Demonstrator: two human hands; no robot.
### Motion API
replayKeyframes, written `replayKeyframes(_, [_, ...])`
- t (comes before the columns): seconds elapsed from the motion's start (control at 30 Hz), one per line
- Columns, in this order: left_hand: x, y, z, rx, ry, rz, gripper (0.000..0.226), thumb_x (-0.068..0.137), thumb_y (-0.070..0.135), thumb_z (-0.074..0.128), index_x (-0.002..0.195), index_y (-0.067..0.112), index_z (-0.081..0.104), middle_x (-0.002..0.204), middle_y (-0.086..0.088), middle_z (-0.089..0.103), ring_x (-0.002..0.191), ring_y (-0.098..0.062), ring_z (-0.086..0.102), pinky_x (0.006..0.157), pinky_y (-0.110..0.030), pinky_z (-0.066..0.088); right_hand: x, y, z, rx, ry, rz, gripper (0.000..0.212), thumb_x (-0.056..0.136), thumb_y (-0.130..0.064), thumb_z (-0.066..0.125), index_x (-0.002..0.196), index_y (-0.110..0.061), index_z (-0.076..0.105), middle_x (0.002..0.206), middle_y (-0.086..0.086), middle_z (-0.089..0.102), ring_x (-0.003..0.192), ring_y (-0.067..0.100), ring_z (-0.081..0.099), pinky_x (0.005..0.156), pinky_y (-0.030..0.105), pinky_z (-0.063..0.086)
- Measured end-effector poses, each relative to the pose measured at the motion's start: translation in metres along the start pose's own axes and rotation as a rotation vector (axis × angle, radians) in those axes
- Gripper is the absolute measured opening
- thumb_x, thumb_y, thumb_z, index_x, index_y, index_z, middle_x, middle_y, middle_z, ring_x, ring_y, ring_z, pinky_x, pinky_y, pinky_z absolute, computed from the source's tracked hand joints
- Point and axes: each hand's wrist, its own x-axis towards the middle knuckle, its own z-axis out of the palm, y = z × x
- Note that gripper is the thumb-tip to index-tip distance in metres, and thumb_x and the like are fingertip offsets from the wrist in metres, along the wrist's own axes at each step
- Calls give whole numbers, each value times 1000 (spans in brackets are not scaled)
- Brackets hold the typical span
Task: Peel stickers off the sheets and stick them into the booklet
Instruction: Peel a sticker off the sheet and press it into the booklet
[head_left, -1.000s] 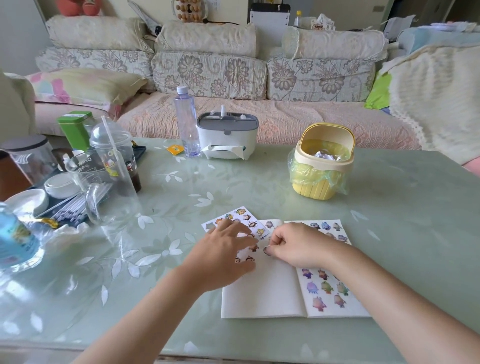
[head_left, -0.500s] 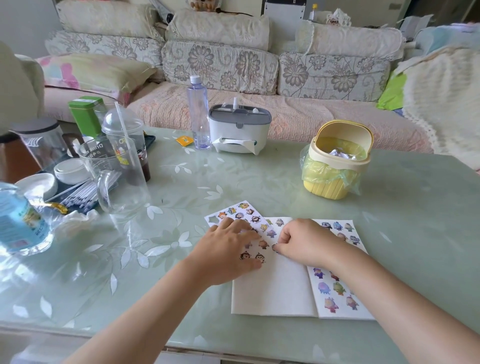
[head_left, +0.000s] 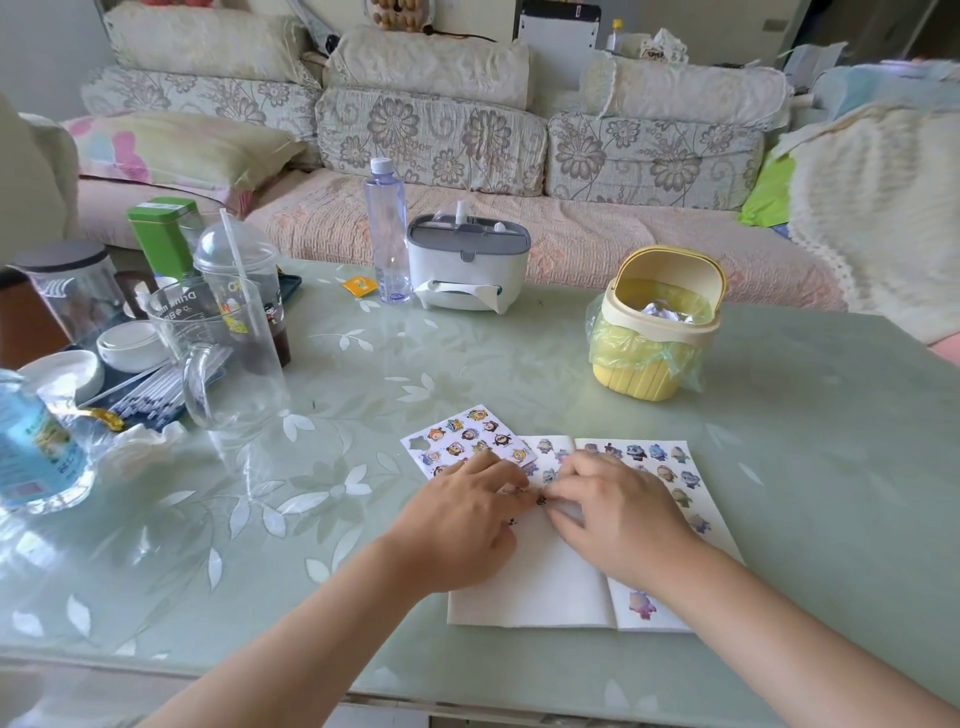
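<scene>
step: likely pressing a sticker down | booklet (head_left: 530, 597) lies open, flat on the table (head_left: 779, 415), under both hands | left hand (head_left: 462, 525) flat, pinning the page | right hand (head_left: 618, 514) curled, fingertips near a small dark sticker (head_left: 541, 501); hold unclear | sticker sheet (head_left: 457, 436) touches booklet's top-left, within reach

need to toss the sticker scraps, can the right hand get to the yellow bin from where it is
Probably yes. The right hand rests on the booklet, and the bare table between it and the yellow bin holds nothing. The bin's lid is tipped open.
</scene>
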Motion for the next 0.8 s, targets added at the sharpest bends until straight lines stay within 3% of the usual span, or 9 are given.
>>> replayKeyframes(0.07, [-1,0,3,26,18,4,54,82,31,36,128,33,64,120,8,58,107,-18,53,75,-36,53,-9,6,5,-30,28,-48,27,89,-41,46,86,-34,72,93,-12,56,87,17,58,59,25,35])
replayKeyframes(0.13, [-3,2,2,39,37,-2,51,81,30,37,122,32,68,116,7,61,101,-20,58,66,-35,54,-14,7,6,-50,28,-62,29,88,-41,44,89,-35,72,97,-13,56,85,17,57,54,26,40])
replayKeyframes(0.23, [-4,7,0,32,51,-15,51,80,29,35,116,30,71,113,6,65,99,-21,61,59,-31,52,-17,3,4,-58,1,-78,37,88,-38,35,102,-35,69,104,-10,55,90,19,55,59,33,50])
replayKeyframes(0.5, [-3,10,-1,55,96,1,44,80,28,41,112,29,72,113,6,64,103,-17,59,60,-31,53,-10,-7,2,-104,-60,-70,47,86,-36,29,124,-33,58,105,-4,49,92,24,50,74,41,49])
replayKeyframes(0.63, [-2,17,5,94,139,9,40,82,30,44,107,21,73,99,6,64,90,-16,60,58,-27,51,-13,-7,3,-102,-30,-50,42,85,-35,34,116,-32,62,104,-4,51,92,23,53,71,39,48])
replayKeyframes(0.8, [-4,19,12,118,130,-2,46,90,40,43,116,14,70,110,1,61,99,-20,57,77,-31,56,-22,-4,7,-102,10,-80,35,85,-33,41,103,-27,70,102,-3,60,89,23,57,67,38,53])
